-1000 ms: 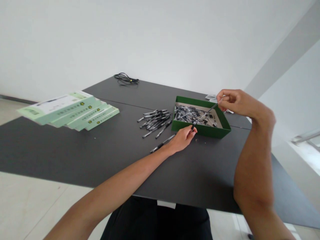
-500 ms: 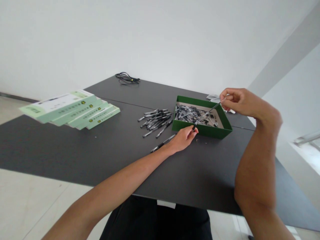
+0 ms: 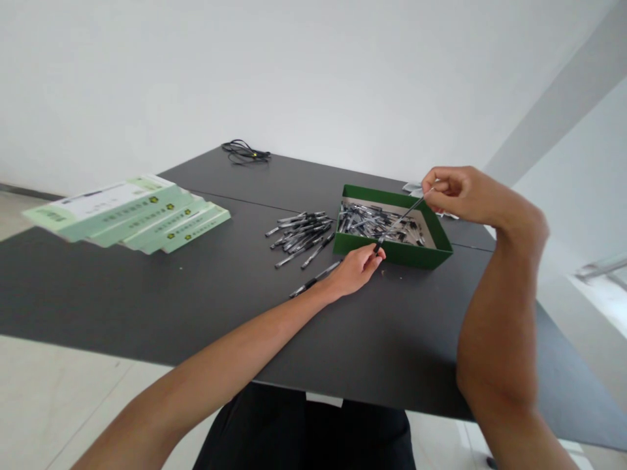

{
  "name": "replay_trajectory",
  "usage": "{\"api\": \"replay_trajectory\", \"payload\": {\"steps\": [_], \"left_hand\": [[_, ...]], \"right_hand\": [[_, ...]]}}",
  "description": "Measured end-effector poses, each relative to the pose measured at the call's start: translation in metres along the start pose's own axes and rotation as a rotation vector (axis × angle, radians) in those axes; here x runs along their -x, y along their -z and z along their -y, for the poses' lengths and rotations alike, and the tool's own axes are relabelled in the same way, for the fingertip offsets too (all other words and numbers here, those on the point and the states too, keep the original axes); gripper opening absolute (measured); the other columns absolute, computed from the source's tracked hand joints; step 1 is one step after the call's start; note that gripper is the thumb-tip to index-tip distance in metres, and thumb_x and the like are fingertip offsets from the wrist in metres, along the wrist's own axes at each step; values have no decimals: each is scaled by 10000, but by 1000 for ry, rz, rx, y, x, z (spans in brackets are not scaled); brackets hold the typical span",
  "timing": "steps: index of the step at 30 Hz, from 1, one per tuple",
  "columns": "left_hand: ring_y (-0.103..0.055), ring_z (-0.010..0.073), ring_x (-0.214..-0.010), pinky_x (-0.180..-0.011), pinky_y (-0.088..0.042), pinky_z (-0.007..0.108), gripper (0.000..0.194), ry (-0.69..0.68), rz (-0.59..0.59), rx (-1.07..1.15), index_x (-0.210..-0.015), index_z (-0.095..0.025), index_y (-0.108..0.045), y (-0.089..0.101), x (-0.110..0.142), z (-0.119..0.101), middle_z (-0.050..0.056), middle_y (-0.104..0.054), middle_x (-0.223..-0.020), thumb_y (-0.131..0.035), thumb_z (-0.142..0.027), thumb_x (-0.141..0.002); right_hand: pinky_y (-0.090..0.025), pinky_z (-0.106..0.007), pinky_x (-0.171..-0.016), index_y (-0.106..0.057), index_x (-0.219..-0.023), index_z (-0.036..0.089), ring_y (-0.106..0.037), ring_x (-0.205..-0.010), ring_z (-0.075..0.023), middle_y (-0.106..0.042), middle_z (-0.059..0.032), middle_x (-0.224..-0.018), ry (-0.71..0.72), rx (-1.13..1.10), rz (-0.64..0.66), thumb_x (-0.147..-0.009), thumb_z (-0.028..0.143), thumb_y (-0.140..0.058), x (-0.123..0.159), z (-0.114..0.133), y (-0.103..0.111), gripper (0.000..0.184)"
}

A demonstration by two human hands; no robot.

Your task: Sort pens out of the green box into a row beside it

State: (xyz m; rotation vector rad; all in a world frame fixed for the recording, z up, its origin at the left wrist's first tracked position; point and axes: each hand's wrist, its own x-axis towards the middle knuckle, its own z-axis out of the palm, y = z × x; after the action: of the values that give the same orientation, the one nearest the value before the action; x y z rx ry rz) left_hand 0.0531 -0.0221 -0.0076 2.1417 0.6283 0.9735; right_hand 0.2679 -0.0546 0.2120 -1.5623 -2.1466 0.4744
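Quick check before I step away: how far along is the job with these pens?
Looks done: a loose group of black pens lies on the table beside the green tray. In hand: the left hand and right hand both hold one pen over the tray. Left: a large heap of pens in the tray.

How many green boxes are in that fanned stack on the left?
4 boxes, overlapping in a fan on the table at left: the top one, then three showing only edges. More may be hidden.
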Motion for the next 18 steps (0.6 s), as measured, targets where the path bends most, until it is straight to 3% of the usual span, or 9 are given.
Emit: {"api": "replay_trajectory", "payload": {"steps": [18], "left_hand": [[-516, 130, -685, -692, -412, 261, 298, -16, -12, -29, -1103, -172, -622, -4, -2, 1, -3, -601, -834, -438, -405, -1072]], "right_hand": [[-350, -327, -558, -639, -848, 245, -457, -584, -149, -564, -2, -619, 20, 5, -49, -845, 375, -733, 5, -6, 7, 160]]}}
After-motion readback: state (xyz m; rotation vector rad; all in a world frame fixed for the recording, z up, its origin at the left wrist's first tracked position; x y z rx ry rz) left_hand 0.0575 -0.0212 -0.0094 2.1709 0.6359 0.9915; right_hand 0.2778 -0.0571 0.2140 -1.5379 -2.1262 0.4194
